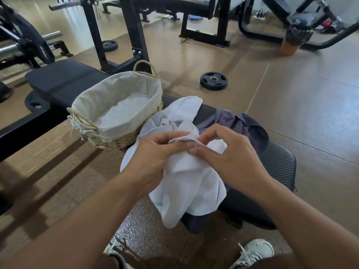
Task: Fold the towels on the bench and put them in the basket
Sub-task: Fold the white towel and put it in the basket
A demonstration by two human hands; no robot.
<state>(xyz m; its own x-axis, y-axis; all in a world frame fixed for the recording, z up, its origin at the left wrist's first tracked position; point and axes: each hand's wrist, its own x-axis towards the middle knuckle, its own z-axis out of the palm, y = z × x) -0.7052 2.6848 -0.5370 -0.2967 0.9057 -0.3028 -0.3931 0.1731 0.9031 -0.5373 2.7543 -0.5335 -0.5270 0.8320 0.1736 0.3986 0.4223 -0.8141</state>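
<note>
Nearest me, two sneakers (pixel 254 251) on the speckled mat, btm of view. Above them my forearms come in from both sides and meet over the bench (pixel 279 167). Left hand (pixel 153 154) has fingers curled round a bunched part of the white towel (pixel 192 183), gripping it; right hand (pixel 231 158) pinches the towel's edge w/ thumb and forefinger, other fingers bent and apart. Hands nearly touch at the pinch. White towel is crumpled, unfolded, lifted partly off the bench, its lower end hanging over the near bench edge, its far end draped toward the basket (pixel 116 113). Under and right of it lies a grey towel (pixel 240 125), also crumpled, on the bench pad. Basket sits on the bench just left of the towels, cloth-lined, nothing in it, white towel touching its side. Farther out: weight plate (pixel 213 80) flat on the floor, then black gym frames (pixel 136 35) at the back.
</note>
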